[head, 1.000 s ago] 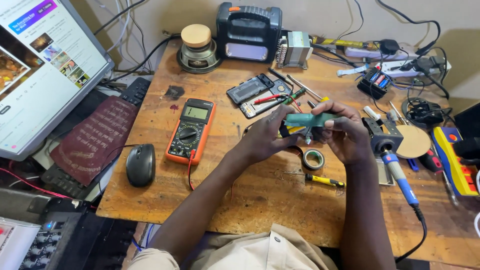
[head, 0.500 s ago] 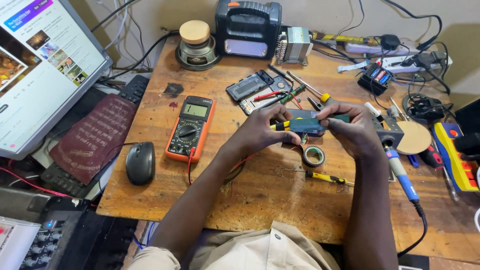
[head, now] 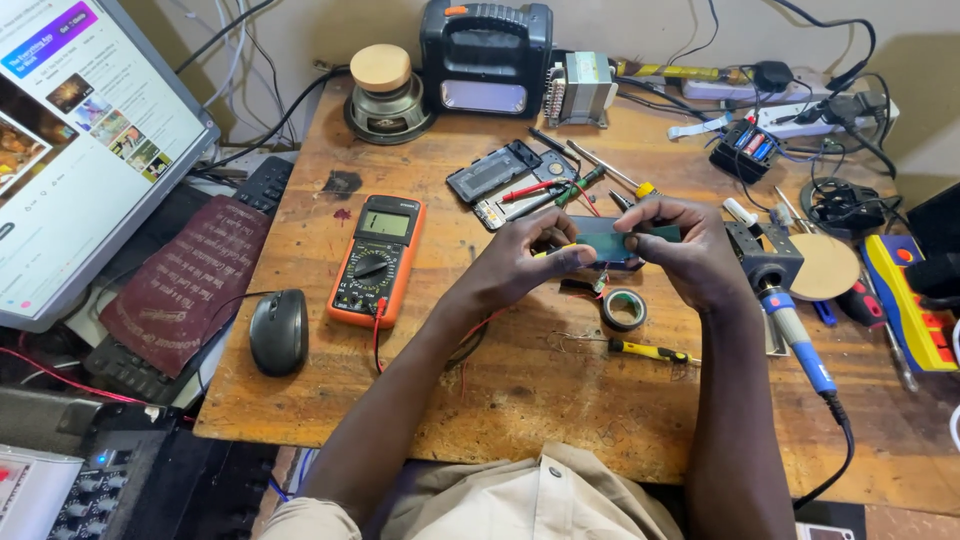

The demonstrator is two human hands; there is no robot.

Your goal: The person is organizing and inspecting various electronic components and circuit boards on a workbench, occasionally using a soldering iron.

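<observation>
Both hands hold a small dark green rectangular module above the wooden workbench. My left hand pinches its left end with thumb and fingers. My right hand grips its right end from above. Thin wires hang under the module toward a small roll of black tape lying just below the hands. A yellow-handled screwdriver lies in front of the tape.
An orange multimeter and a black mouse lie at left. A blue soldering iron rests in its stand at right. Opened phone parts, a speaker, a black lamp and a monitor are behind.
The hands and the module have shifted slightly toward the far side of the bench and the module now lies flatter between the fingers. Nothing else moved.
</observation>
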